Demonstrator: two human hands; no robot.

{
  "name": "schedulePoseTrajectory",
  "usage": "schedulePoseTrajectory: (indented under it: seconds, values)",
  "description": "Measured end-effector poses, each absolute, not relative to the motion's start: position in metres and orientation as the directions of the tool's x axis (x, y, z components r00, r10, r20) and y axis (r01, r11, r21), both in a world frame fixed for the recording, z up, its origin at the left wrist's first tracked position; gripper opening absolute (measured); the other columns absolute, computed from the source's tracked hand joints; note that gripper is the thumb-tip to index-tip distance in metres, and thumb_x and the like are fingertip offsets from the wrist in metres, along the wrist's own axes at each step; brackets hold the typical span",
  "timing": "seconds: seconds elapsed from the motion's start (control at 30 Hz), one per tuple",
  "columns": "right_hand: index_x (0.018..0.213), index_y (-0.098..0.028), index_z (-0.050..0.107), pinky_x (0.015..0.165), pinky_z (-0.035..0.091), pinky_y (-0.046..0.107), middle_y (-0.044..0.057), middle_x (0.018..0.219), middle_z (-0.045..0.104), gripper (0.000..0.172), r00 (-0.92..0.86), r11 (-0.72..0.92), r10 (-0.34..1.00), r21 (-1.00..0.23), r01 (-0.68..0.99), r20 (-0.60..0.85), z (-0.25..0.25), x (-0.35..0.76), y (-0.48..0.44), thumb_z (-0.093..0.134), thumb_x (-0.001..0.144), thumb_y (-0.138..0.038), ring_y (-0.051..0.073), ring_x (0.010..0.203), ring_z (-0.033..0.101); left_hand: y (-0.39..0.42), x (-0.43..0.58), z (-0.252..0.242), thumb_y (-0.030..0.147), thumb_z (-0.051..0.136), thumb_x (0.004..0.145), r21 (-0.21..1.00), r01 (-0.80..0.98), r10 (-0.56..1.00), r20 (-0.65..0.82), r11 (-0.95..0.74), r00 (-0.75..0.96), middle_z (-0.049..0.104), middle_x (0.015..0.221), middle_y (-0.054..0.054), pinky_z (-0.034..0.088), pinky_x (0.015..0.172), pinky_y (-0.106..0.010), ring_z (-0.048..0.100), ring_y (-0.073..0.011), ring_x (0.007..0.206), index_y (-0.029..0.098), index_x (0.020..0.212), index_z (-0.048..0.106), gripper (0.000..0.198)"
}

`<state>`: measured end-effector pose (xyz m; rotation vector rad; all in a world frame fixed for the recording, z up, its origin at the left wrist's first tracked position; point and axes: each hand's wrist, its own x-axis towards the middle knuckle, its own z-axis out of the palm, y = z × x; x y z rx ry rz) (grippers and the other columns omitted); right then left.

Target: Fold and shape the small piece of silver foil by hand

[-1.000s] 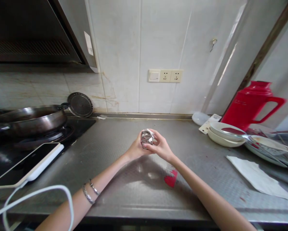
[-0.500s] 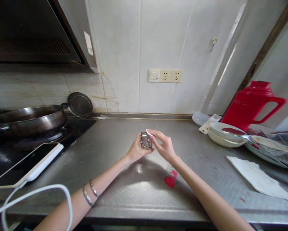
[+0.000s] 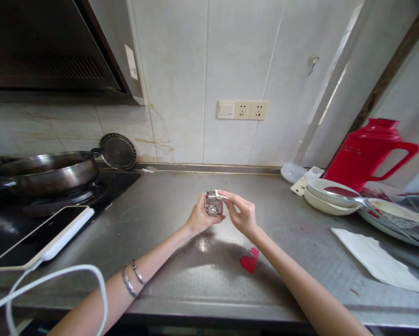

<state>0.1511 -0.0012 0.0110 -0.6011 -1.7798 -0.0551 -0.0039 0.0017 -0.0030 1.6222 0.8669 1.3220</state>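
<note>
My left hand (image 3: 198, 216) is wrapped round a small clear glass (image 3: 213, 206) with a patterned, faceted look, held above the steel countertop. In my right hand (image 3: 243, 213) a bit of white tissue (image 3: 219, 195) is pinched between thumb and fingers, against the glass's upper right rim. Whether anything is inside the glass I cannot tell. Below my right wrist, a jagged red scrap (image 3: 250, 261) lies on the counter. Two silver bracelets (image 3: 129, 281) circle my left forearm.
At left, a steel pan (image 3: 51, 175) sits on the black stove beside a phone (image 3: 41, 238) with a white cable (image 3: 55, 274). A red thermos (image 3: 366, 154), stacked bowls (image 3: 330, 205) and a folded white paper towel (image 3: 379, 259) are at right. Wall sockets (image 3: 250, 110) are ahead.
My right hand has shifted slightly right and the tissue now sits further over the glass's right rim. My left hand keeps its hold. The whole view has moved a little.
</note>
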Motion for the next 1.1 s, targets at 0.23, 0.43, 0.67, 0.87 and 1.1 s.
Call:
schedulePoseTrajectory:
  seconds: [0.23,0.43,0.67,0.87,1.1]
  values:
    - [0.103,-0.025,0.069,0.087,0.057,0.035,0.005,0.102,0.073,0.024,-0.150,0.868,0.396,-0.316,0.383,0.906,0.0141,0.1492,-0.0073,0.049,0.091,-0.020,0.021,0.097,0.069,0.0017,-0.0036,-0.0018,0.023,0.081,0.054,0.911,-0.013,0.889,0.404,-0.411,0.215,0.064,0.098,-0.006,0.046,0.075,-0.029,0.061,-0.0176,0.085,0.016,0.108,0.050,0.063]
    - [0.095,-0.022,0.072,0.067,0.057,0.027,0.004,0.083,0.075,0.023,-0.035,0.761,0.569,-0.510,0.401,0.822,0.0145,0.1491,-0.0060,0.050,0.092,-0.028,0.019,0.077,0.071,0.0024,-0.0043,-0.0036,0.017,0.081,0.053,0.915,-0.017,0.885,0.394,-0.402,0.248,0.063,0.095,-0.004,0.046,0.073,-0.027,0.061,-0.0165,0.082,0.016,0.112,0.047,0.068]
    - [0.097,-0.023,0.071,0.075,0.055,0.029,0.006,0.096,0.074,0.021,-0.065,0.802,0.520,-0.460,0.381,0.852,0.0112,0.1486,-0.0076,0.051,0.091,-0.026,0.021,0.087,0.071,0.0021,-0.0032,-0.0038,0.018,0.081,0.053,0.922,-0.036,0.891,0.382,-0.385,0.244,0.063,0.097,-0.006,0.046,0.077,-0.029,0.061,-0.0178,0.086,0.015,0.110,0.047,0.066]
    - [0.086,-0.019,0.071,0.057,0.051,0.023,0.003,0.073,0.073,0.024,0.027,0.719,0.603,-0.559,0.414,0.797,0.0076,0.1503,-0.0018,0.051,0.091,-0.030,0.016,0.062,0.067,0.0005,-0.0035,-0.0062,0.015,0.080,0.053,0.924,-0.076,0.867,0.379,-0.376,0.324,0.061,0.102,-0.006,0.047,0.074,-0.027,0.061,-0.0173,0.084,0.018,0.116,0.044,0.072]
    - [0.094,-0.019,0.071,0.071,0.054,0.025,0.005,0.091,0.075,0.021,-0.013,0.784,0.519,-0.471,0.404,0.854,0.0105,0.1456,-0.0088,0.050,0.091,-0.024,0.017,0.080,0.071,-0.0018,0.0001,-0.0030,0.015,0.080,0.053,0.922,-0.049,0.889,0.384,-0.385,0.251,0.060,0.097,-0.005,0.046,0.073,-0.027,0.059,-0.0164,0.083,0.016,0.109,0.045,0.066]
